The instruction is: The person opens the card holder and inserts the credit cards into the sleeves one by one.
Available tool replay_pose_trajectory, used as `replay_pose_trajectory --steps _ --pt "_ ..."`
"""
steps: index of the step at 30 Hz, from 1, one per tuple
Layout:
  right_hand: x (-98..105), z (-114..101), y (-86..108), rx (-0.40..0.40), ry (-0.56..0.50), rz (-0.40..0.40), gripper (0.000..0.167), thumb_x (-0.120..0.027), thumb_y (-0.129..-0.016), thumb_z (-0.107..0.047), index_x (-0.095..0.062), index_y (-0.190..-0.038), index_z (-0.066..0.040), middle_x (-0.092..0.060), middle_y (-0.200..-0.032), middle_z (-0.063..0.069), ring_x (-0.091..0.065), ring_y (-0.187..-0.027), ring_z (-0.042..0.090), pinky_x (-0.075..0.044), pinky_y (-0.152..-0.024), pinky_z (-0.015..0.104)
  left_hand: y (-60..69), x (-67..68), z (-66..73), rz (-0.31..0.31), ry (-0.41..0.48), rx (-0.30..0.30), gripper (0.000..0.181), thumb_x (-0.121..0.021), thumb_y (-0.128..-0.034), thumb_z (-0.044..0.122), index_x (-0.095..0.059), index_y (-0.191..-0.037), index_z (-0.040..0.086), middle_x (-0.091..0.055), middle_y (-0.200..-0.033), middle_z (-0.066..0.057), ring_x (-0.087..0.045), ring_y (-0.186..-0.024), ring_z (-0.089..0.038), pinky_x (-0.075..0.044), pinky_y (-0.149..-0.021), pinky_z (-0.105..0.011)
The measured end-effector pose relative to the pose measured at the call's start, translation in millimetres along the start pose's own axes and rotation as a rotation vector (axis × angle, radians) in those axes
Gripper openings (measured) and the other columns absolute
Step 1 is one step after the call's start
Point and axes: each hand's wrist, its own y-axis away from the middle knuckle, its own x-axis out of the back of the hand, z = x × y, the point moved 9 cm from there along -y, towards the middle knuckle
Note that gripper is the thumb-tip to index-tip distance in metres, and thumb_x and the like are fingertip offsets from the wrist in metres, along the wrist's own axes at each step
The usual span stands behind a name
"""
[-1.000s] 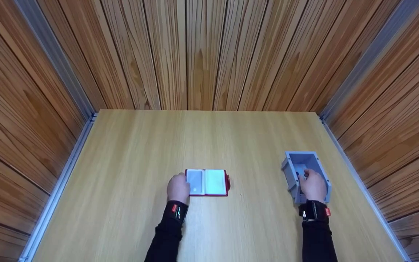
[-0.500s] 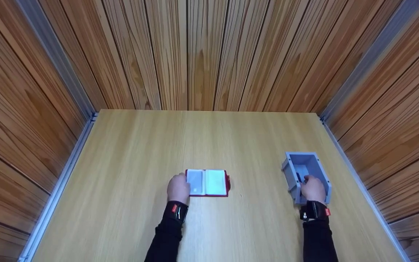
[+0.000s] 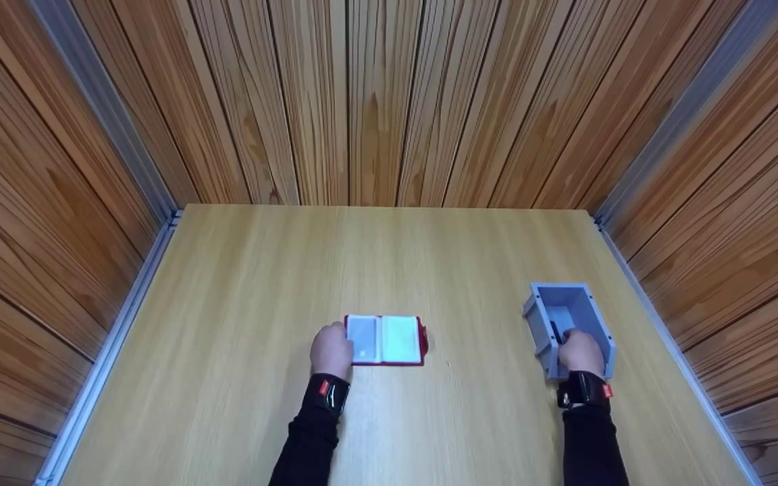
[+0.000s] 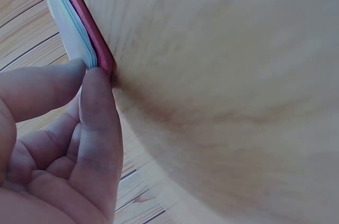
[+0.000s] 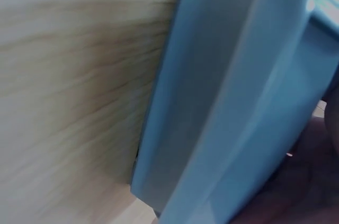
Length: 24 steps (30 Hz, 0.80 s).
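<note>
A small red-covered booklet (image 3: 400,339) lies spread flat on the table, its clear sleeves facing up. My left hand (image 3: 331,349) pinches its left edge; in the left wrist view, thumb and forefinger of that hand (image 4: 69,139) hold the pale pages (image 4: 71,28) beside the red cover (image 4: 92,28). At the right stands a grey-blue bin (image 3: 562,290). My right hand (image 3: 581,352) reaches down into its near part, fingers mostly hidden, beside a small dark item (image 3: 555,331). The bin's wall (image 5: 228,97) hides most of that hand in the right wrist view.
The light wooden table (image 3: 375,256) carries the booklet and, to its right, the bin. Wood-panelled walls (image 3: 375,101) stand at the back and both sides, with metal rails (image 3: 115,344) along the table's side edges.
My right hand has moved lower and slightly nearer inside the bin, and its fingers are more hidden. My left hand and the booklet have stayed in place.
</note>
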Motion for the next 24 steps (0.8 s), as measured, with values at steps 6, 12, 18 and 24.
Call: replay_pose_trajectory --steps 6,12,18,24 --pt "1.4 -0.6 0.5 -0.013 0.008 0.0 0.039 -0.041 -0.093 0.0 -0.054 -0.127 0.015 -0.054 -0.123 0.037 -0.051 -0.115 0.052 -0.041 -0.095 0.059 0.3 1.2 1.4 0.018 -0.006 -0.013 0.006 -0.06 -0.0842 -0.004 -0.066 -0.084 -0.004 -0.065 -0.077 -0.014 -0.063 -0.074 -0.033 -0.049 -0.066 -0.046" --pt "-1.0 2.1 -0.7 -0.048 0.008 -0.026 0.04 -0.04 -0.095 -0.002 -0.053 -0.129 0.013 -0.054 -0.126 0.036 -0.052 -0.116 0.051 -0.042 -0.093 0.058 1.0 0.3 1.1 0.011 -0.006 0.001 0.005 -0.061 -0.0845 -0.004 -0.066 -0.085 -0.005 -0.064 -0.077 -0.014 -0.063 -0.074 -0.032 -0.049 -0.067 -0.045" --pt "-1.0 4.3 -2.3 -0.044 0.012 -0.015 0.037 -0.042 -0.093 -0.003 -0.058 -0.123 0.01 -0.057 -0.122 0.035 -0.054 -0.111 0.05 -0.045 -0.088 0.058 1.0 1.0 1.9 0.019 -0.018 -0.02 0.004 -0.063 -0.0833 -0.003 -0.065 -0.084 -0.006 -0.065 -0.077 -0.015 -0.063 -0.074 -0.033 -0.049 -0.066 -0.046" --pt "0.4 3.6 -1.5 -0.04 0.011 -0.006 0.039 -0.042 -0.09 -0.002 -0.059 -0.124 0.008 -0.056 -0.124 0.035 -0.053 -0.113 0.051 -0.045 -0.089 0.058 -0.1 1.7 2.5 0.035 -0.019 -0.036 0.004 -0.061 -0.0817 -0.004 -0.064 -0.08 -0.003 -0.065 -0.074 -0.015 -0.063 -0.072 -0.034 -0.048 -0.065 -0.046"
